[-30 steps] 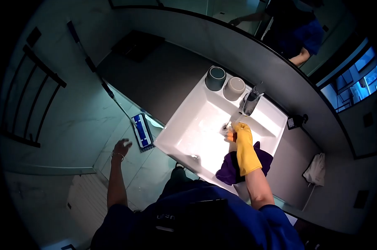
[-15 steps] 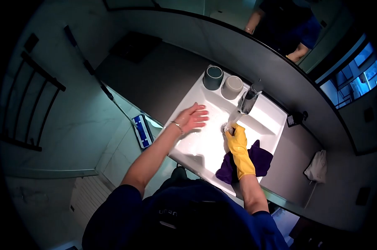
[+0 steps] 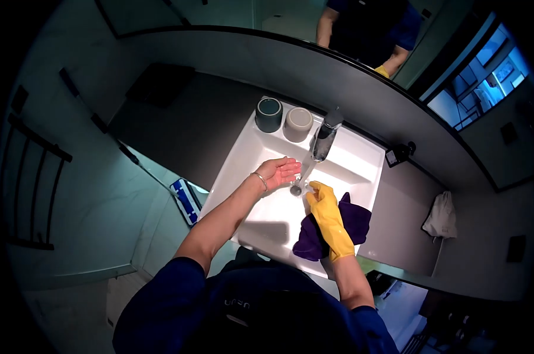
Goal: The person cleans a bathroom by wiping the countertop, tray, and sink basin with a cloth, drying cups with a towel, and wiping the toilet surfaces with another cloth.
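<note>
My bare left hand, a bracelet at its wrist, is held palm up with fingers stretched over the white sink. Its fingertips reach the water stream falling from the faucet. A yellow rubber glove covers my right hand, which is on the other side of the stream near the drain. The gloved fingers are slightly bent and apart, with nothing visible in them. Beneath and beside the glove, a purple cloth drapes over the sink's right front rim.
A dark cup and a beige cup stand upside down on the sink's back ledge. On the dark counter are a small black bottle to the right and a white pouch. A flat mop leans at left.
My left hand has moved right to the running water and turned palm up. The gloved right hand has drawn back slightly from the drain, its fingers loosened. The whole view has shifted.
</note>
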A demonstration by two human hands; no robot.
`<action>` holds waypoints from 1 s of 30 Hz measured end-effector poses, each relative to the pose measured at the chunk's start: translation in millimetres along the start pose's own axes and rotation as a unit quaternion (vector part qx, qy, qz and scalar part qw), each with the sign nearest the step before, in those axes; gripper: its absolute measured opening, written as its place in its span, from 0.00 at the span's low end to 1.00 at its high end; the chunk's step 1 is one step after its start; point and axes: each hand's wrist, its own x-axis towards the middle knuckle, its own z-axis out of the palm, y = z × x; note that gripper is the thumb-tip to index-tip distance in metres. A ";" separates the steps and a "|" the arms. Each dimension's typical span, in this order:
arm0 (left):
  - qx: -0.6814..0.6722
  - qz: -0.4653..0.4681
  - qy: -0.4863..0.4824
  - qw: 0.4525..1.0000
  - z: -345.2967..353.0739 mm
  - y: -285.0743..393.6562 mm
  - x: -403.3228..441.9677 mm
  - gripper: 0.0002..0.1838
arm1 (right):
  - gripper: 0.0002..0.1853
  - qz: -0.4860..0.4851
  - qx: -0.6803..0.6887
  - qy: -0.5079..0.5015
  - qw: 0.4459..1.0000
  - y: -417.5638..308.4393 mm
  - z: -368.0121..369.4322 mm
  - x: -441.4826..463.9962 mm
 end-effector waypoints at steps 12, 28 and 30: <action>0.442 -0.009 0.122 0.889 33.9 -39.5 60.5 0.13 | 0.16 0.088 0.067 0.148 0.983 -38.2 -81.9 -58.1; 0.669 0.308 0.246 0.630 -12.4 47.2 -178.4 0.08 | 0.15 0.032 -0.020 0.138 0.990 -33.0 -126.2 -79.4; 0.664 0.375 0.325 0.559 -31.5 46.1 -228.9 0.07 | 0.16 0.015 -0.038 0.128 0.991 -22.7 -129.7 -72.4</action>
